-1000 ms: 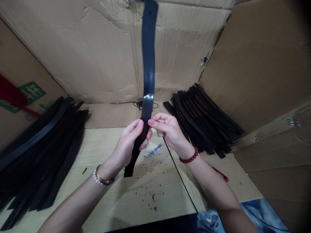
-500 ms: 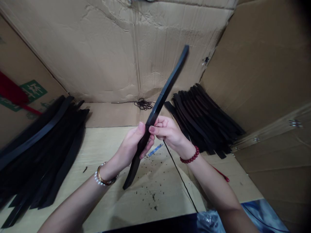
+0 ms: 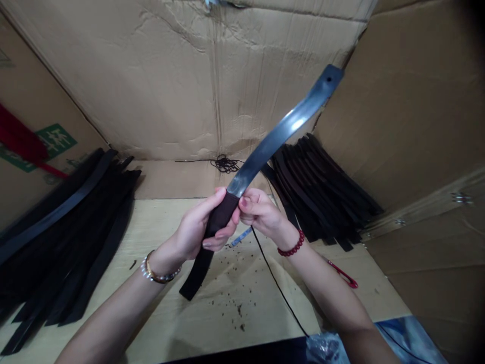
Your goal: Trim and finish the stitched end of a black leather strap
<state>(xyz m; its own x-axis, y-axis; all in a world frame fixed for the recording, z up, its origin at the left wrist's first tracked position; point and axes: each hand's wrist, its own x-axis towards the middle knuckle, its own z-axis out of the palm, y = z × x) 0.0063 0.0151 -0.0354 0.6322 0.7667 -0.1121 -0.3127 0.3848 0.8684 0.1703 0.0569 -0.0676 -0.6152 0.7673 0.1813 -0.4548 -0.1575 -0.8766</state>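
Your left hand (image 3: 195,227) is clenched around the middle of a long black strap (image 3: 282,131), its fingers wrapping the strap and hiding that stretch from view. Your right hand (image 3: 261,215) sits just beside it, with curled fingers (image 3: 248,207) against the strap; you can't tell whether it's gripping or only touching. The strap slants up and to the right, well above the table, its glossy upper length ending in a punched hole (image 3: 329,79). Its lower end hangs below your left hand.

Two blurred stacks of black straps (image 3: 71,237) (image 3: 322,199) lie to either side, their individual pieces hard to separate. Dark crumbs (image 3: 238,308) are scattered over the pale wooden tabletop (image 3: 170,313), along with a black cord (image 3: 278,288), a small blue strip (image 3: 241,236) and a small red item (image 3: 343,274). Creased corrugated cardboard (image 3: 151,86) walls in the table.
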